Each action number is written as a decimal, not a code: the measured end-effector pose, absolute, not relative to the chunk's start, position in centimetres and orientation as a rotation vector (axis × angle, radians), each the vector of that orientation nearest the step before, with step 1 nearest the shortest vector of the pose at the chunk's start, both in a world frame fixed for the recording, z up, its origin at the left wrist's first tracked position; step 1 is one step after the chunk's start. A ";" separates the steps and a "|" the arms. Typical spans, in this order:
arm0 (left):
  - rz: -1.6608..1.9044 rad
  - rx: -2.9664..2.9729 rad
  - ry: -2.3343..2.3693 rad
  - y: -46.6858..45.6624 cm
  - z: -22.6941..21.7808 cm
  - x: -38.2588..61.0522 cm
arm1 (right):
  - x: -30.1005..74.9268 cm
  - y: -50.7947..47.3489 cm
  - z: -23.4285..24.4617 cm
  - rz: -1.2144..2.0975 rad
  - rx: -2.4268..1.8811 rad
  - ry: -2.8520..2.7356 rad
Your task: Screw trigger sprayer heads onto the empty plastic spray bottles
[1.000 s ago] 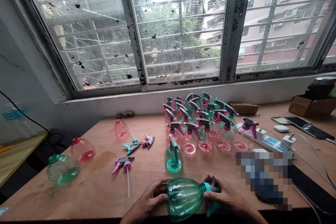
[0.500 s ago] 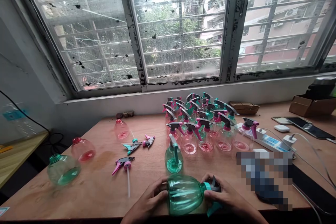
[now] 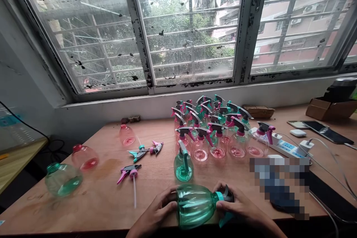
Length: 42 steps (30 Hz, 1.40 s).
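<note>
A green spray bottle (image 3: pixel 195 206) lies sideways between my hands at the table's front edge, its black and teal spray head pointing right. My left hand (image 3: pixel 161 208) grips the bottle's base end. Around the teal collar and spray head, my right hand (image 3: pixel 232 205) is closed. Just beyond stands another green spray bottle (image 3: pixel 183 167), upright with its head on. To the left lie loose spray heads: a pink and black one (image 3: pixel 129 172) with a long tube, a teal and black one (image 3: pixel 138 153) and a second pink one (image 3: pixel 156 148).
Headless bottles stand at left: a green one (image 3: pixel 63 181) and pink ones (image 3: pixel 85 157) (image 3: pixel 127 135). Several capped spray bottles (image 3: pixel 200 150) crowd the back middle. At right are a power strip (image 3: pixel 290 148), phones (image 3: pixel 326 132), cables and an open carton (image 3: pixel 329 108).
The view has shifted slightly, so the things on the table appear a little farther left and higher. Both hands keep hold of the bottle, with no clear movement of it.
</note>
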State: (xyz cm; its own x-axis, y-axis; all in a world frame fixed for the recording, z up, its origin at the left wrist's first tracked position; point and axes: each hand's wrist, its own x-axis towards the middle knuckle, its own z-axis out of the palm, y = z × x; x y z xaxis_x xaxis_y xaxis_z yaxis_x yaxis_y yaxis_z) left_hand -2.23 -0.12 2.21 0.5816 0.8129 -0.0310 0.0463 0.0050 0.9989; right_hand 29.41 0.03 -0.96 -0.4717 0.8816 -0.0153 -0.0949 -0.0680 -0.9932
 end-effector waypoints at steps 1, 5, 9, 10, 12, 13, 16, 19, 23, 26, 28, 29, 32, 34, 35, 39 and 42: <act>0.699 1.451 0.779 -0.1 2.2 -2.2 | 29.4 0.0 -0.9 1.646 -0.886 -1.443; 0.701 1.385 0.755 0.0 1.9 -2.2 | 29.3 0.0 -0.4 1.631 -0.922 -1.438; 0.726 1.330 0.772 0.0 1.8 -2.3 | 29.4 0.0 -0.1 1.618 -0.955 -1.469; 0.734 1.331 0.772 -0.1 1.8 -2.3 | 29.5 0.1 -0.1 1.617 -0.958 -1.482; 0.742 1.337 0.768 -0.1 1.8 -2.4 | 29.5 0.1 -0.2 1.612 -0.961 -1.497; 0.743 1.342 0.769 -0.1 1.7 -2.4 | 29.5 0.1 -0.2 1.610 -0.960 -1.499; 0.726 1.371 0.785 -0.1 1.6 -2.6 | 29.4 0.0 -0.3 1.621 -0.948 -1.486; 0.725 1.416 0.786 -0.1 1.7 -2.6 | 29.3 -0.1 -0.3 1.644 -0.940 -1.459; 0.698 1.436 0.758 -0.1 2.0 -2.4 | 29.4 -0.1 -0.4 1.651 -0.934 -1.441; 0.676 1.411 0.761 -0.1 2.1 -2.3 | 29.4 0.0 -0.3 1.628 -0.919 -1.465; 0.691 1.389 0.757 0.0 1.9 -2.4 | 29.3 -0.1 -0.1 1.626 -0.917 -1.452; 0.702 1.379 0.747 0.1 1.8 -2.4 | 29.2 -0.1 0.0 1.627 -0.922 -1.445; 0.720 1.366 0.723 0.1 1.5 -2.7 | 29.1 -0.1 0.4 1.623 -0.936 -1.460; 0.731 1.373 0.738 0.1 1.3 -2.8 | 29.1 -0.2 0.5 1.621 -0.944 -1.467; 0.738 1.381 0.757 0.0 1.3 -2.7 | 29.1 -0.2 0.5 1.630 -0.942 -1.461; 0.778 1.462 0.837 -0.1 1.6 -2.2 | 29.2 -0.2 0.1 1.661 -0.915 -1.426; 0.812 1.607 1.007 -0.2 2.8 -2.5 | 29.2 -0.1 -0.3 1.647 -0.873 -1.379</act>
State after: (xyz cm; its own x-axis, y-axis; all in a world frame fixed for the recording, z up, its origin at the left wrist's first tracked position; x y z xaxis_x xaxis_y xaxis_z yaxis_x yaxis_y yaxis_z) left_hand -2.46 -0.23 2.76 0.4213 0.9067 0.0217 0.2131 -0.1221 0.9694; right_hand 29.21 -0.07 -0.33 -0.4422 0.8968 -0.0134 -0.1443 -0.0859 -0.9858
